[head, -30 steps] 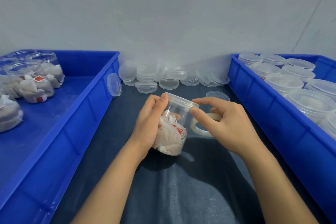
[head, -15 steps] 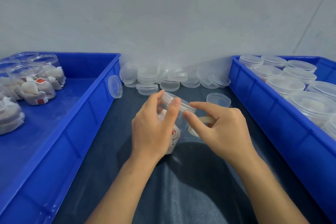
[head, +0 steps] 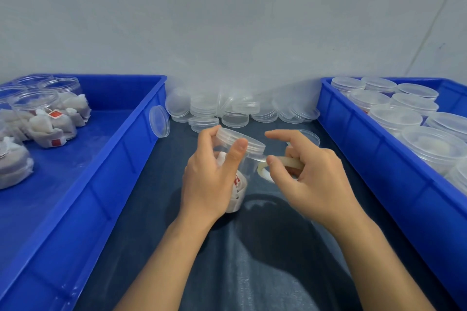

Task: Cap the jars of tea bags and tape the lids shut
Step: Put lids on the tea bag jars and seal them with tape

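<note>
Head view, the only one. A capped clear jar [head: 237, 159] of tea bags sits tilted on the dark cloth [head: 252, 260], lid [head: 242, 140] leaning away from the person and toward the loose lids [head: 227, 111] heaped against the wall behind the jar. Risks first, as a judgement: the tape strand between the roll and the jar looks short and nearly invisible, so it could fold onto itself or stick to a fingertip before it reaches the lid seam; the cause would be slack as the jar is turned. The tilted jar rests on one edge of its base, so a loosened grip might let it roll toward the blue bin [head: 379, 171] right of the jar. If the lid is not fully seated, tape would lock it crooked. Hands next. The left hand [head: 209, 179] is closed around the jar's near side, thumb lying up across the wall to the lid's rim, fingers curled over the far side. The right hand [head: 310, 177], just right of the jar, grips a tape roll [head: 278, 164]: thumb pressed on the roll's edge close to the jar wall, index finger extended and free above it, remaining fingers curled through the ring. Left of the jar, a second blue bin [head: 101, 171] holds uncapped jars [head: 45, 113] of tea bags; the right bin holds capped jars [head: 404, 113].
</note>
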